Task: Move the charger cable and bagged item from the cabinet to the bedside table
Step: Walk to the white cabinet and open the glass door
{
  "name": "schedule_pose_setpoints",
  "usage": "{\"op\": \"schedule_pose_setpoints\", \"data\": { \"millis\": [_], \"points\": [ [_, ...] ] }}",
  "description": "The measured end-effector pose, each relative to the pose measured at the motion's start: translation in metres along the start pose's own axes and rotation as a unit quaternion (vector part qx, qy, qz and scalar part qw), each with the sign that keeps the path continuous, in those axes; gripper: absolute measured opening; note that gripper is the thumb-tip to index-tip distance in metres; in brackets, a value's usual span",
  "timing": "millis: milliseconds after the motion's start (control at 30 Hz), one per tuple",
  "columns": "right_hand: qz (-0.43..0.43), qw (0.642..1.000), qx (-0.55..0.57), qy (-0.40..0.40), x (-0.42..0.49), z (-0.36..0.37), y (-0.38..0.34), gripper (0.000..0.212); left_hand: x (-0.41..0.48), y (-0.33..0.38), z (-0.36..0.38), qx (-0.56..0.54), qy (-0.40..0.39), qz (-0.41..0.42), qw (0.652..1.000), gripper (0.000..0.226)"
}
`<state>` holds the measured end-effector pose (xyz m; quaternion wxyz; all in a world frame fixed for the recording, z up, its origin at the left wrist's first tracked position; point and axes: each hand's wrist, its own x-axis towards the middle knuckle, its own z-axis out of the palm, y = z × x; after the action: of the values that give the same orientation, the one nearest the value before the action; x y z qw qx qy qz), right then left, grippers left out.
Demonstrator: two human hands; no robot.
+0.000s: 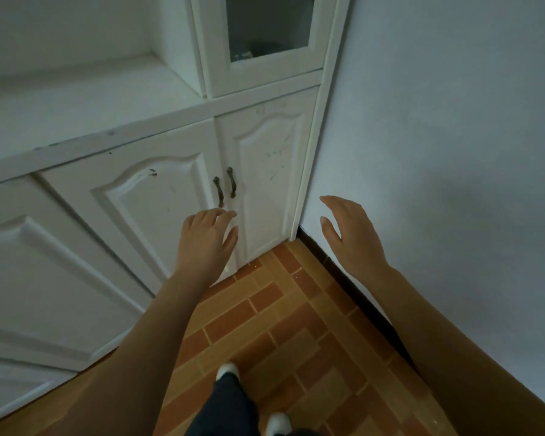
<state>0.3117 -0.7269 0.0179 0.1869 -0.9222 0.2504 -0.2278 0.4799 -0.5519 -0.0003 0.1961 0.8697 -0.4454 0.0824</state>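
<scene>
A: Where are the cable and the bag?

B: Neither shows. I'd guess they sit behind the closed doors (258,184) of the cabinet (158,99); nothing has been taken out yet.

A: And the hands?

B: The left hand (206,239) is empty, fingers loosely curled and a little apart, tips just below the two handles (225,185), not touching them. The right hand (351,232) hangs open, fingers spread, holding nothing, beside the wall (438,136).

A: So what's left?

B: Nearly everything, I judge: open a door, lift both things, carry them to the bedside table, which isn't in view.

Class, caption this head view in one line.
Left hand reaching toward closed cabinet door handles; right hand open.
</scene>
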Motion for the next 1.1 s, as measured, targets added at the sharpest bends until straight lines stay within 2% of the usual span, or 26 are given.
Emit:
{"op": "schedule_pose_setpoints", "data": {
  "millis": [500,600,733,967,1100],
  "points": [
    [0.009,1.0,-0.013,0.012,0.176,0.077,-0.009,0.04,0.172,-0.084,0.037,-0.026,0.0,0.053,0.998,0.024],
    [0.014,1.0,-0.009,0.008,0.193,0.091,-0.01,0.038,0.188,-0.093,0.043,-0.033,-0.008,0.064,0.997,0.024],
    [0.011,1.0,-0.011,0.001,0.213,0.099,-0.009,0.037,0.201,-0.097,0.044,-0.04,-0.012,0.079,0.996,0.041],
    [-0.027,1.0,0.0,-0.01,0.24,0.099,-0.007,0.038,0.213,-0.099,0.042,-0.04,0.014,0.068,0.997,0.033],
    [-0.06,0.998,0.015,-0.008,0.254,0.091,-0.012,0.038,0.219,-0.097,0.032,-0.02,0.035,0.056,0.998,0.041]
  ]
}}
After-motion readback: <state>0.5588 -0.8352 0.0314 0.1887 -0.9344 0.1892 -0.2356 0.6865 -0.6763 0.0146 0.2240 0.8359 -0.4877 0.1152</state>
